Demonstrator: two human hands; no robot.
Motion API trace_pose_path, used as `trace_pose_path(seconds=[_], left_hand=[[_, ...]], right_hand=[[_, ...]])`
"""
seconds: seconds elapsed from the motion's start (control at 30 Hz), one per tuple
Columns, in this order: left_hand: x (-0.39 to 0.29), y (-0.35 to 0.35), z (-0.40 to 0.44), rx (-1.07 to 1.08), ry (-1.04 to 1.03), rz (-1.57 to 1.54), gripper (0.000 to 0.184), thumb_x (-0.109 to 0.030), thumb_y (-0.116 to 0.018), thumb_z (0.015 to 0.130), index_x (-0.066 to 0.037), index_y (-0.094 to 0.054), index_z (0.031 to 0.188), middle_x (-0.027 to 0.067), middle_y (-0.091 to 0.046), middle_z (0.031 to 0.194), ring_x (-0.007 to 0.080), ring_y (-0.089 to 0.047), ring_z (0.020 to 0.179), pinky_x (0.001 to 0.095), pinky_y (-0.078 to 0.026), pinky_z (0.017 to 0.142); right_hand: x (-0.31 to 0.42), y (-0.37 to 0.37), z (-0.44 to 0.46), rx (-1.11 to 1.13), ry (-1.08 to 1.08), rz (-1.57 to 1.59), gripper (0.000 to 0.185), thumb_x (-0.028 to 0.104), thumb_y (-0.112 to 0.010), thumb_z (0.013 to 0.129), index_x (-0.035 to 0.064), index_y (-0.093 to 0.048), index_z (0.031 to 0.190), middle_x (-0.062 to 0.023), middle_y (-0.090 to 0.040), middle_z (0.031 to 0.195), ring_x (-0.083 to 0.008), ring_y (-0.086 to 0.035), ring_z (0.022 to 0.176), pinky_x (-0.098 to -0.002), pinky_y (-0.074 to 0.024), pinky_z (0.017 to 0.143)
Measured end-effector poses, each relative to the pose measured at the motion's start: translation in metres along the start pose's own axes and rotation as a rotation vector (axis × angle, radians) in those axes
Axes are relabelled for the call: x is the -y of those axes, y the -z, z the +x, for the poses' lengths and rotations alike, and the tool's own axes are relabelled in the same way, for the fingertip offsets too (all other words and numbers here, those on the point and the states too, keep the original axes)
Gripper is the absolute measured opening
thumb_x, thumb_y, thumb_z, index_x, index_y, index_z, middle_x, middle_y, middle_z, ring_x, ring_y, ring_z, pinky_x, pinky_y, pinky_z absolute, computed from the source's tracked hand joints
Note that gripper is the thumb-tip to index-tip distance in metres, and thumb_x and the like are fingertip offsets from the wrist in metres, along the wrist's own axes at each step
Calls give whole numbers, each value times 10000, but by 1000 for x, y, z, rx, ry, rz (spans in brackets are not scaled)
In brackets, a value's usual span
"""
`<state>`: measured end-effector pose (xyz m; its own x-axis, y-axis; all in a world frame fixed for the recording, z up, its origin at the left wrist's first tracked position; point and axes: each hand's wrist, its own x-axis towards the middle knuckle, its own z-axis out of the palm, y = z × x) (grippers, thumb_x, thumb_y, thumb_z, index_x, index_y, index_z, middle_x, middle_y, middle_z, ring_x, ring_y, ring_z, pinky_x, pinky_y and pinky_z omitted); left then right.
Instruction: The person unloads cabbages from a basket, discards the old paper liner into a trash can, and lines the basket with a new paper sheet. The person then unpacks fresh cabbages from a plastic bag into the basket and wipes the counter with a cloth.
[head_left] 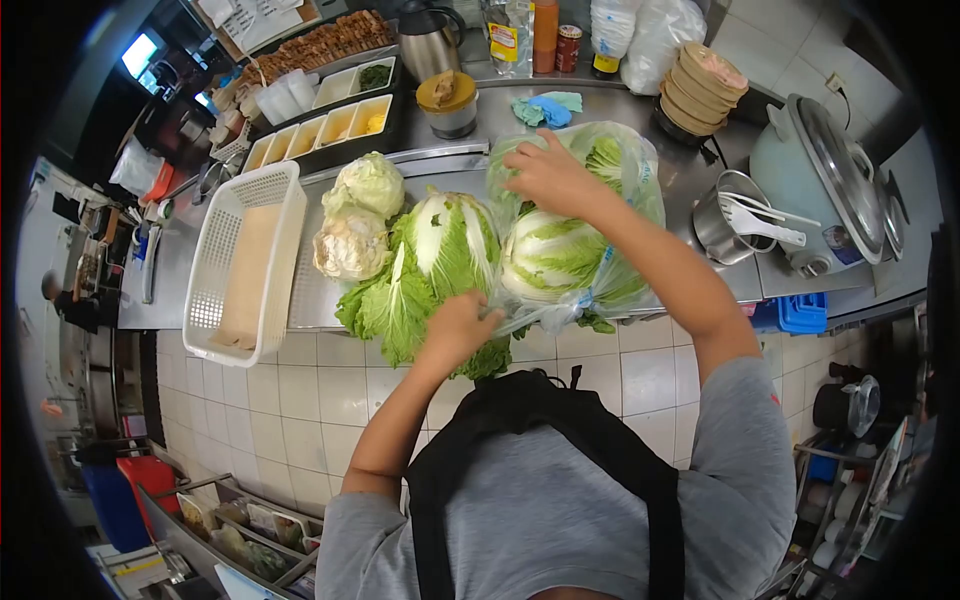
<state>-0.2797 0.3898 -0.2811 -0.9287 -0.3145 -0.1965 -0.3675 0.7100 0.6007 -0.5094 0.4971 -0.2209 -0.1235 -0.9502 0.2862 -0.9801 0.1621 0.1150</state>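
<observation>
A clear plastic bag [640, 170] lies on the steel counter with napa cabbage [556, 255] inside. My right hand [556, 178] is over the bag's upper left part, fingers bent and spread apart against the plastic. At the bag's lower left edge, my left hand [460, 328] has its fingers closed on the plastic, beside loose green outer leaves. Left of the bag sits an unbagged napa cabbage [448, 240], its leaves hanging past the counter's front edge. Two round pale cabbages, one whiter [368, 184] and one browner [350, 243], rest farther left.
A white perforated basket [292, 230] with brown cardboard inside stands at the left. Behind are ingredient trays [340, 122], a lidded container [448, 105] and a blue-green cloth [546, 108]. To the right are a steel pot with utensils [722, 235] and a large cooker [805, 190].
</observation>
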Motion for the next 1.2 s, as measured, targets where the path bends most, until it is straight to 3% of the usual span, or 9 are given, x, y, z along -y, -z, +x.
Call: trace_pose_path(seconds=[0.07, 0.57, 0.63, 0.73, 0.8, 0.87, 1.03, 1.13, 1.2], left_hand=[[-1, -5, -2, 50, -21, 32, 305, -285, -626, 778, -21, -623, 931, 183, -624, 713, 352, -613, 719, 395, -465, 647], [13, -89, -65, 155, -414, 67, 176, -241, -598, 757, -74, -642, 791, 132, -632, 763, 326, -617, 701, 427, -487, 620], [1, -52, -61, -46, -396, 45, 210, -262, -636, 746, -70, -646, 830, 116, -626, 813, 304, -613, 730, 406, -483, 622], [-14, 13, -21, -211, -327, -280, 249, -202, -692, 710, -32, -624, 879, 96, -611, 874, 228, -600, 779, 367, -484, 665], [-31, 43, 14, -135, -444, -387, 396, -170, -708, 696, -25, -548, 1028, 134, -574, 971, 278, -567, 887, 382, -454, 736], [-26, 37, 53, 91, -557, -231, 924, -329, -802, 591, 4, -309, 1299, 221, -429, 1238, 325, -448, 1143, 397, -398, 919], [-9, 7, 103, 232, -775, -20, 1265, -435, -852, 492, 30, -79, 1380, 282, -354, 1303, 352, -359, 1246, 384, -286, 1041], [-10, 14, 122, 379, -758, -25, 1279, -486, -836, 499, 47, -67, 1371, 303, -338, 1318, 362, -358, 1251, 373, -283, 1047], [-2, 17, 139, 538, -552, -150, 1192, -541, -789, 552, 71, -145, 1347, 306, -370, 1291, 360, -391, 1224, 378, -309, 1026]], right_hand=[[-7, -5, 10, 208, 23, -43, 267, 73, -627, 706, 139, -641, 965, -26, -567, 916, -207, -505, 996, -439, -320, 965], [4, -51, 37, -155, -83, -277, 49, 124, -561, 768, 111, -601, 794, -32, -585, 829, -199, -539, 895, -393, -368, 848], [20, -7, 17, -454, -278, 440, 71, 150, -604, 772, 91, -605, 810, -49, -587, 829, -229, -544, 888, -380, -390, 823], [76, 36, -47, -501, -253, 744, 94, 123, -630, 763, 52, -591, 810, -69, -563, 783, -263, -560, 791, -340, -433, 728], [130, 24, -85, -234, -190, 849, 142, 194, -624, 790, 61, -575, 781, -96, -577, 781, -272, -579, 752, -375, -447, 696], [160, 0, -110, -120, -106, 826, 161, 218, -611, 803, 64, -570, 780, -109, -586, 784, -283, -590, 756, -391, -453, 690], [186, -80, -158, 246, -801, 290, 206, 230, -538, 846, 25, -553, 831, -185, -603, 822, -341, -604, 727, -418, -477, 637], [182, -87, -158, 130, -1155, 465, 233, 203, -551, 828, -13, -551, 915, -221, -602, 829, -343, -604, 679, -398, -487, 619], [197, -71, -134, -342, -1253, 690, 270, 213, -541, 855, -32, -539, 970, -186, -616, 822, -307, -615, 660, -379, -497, 629]])
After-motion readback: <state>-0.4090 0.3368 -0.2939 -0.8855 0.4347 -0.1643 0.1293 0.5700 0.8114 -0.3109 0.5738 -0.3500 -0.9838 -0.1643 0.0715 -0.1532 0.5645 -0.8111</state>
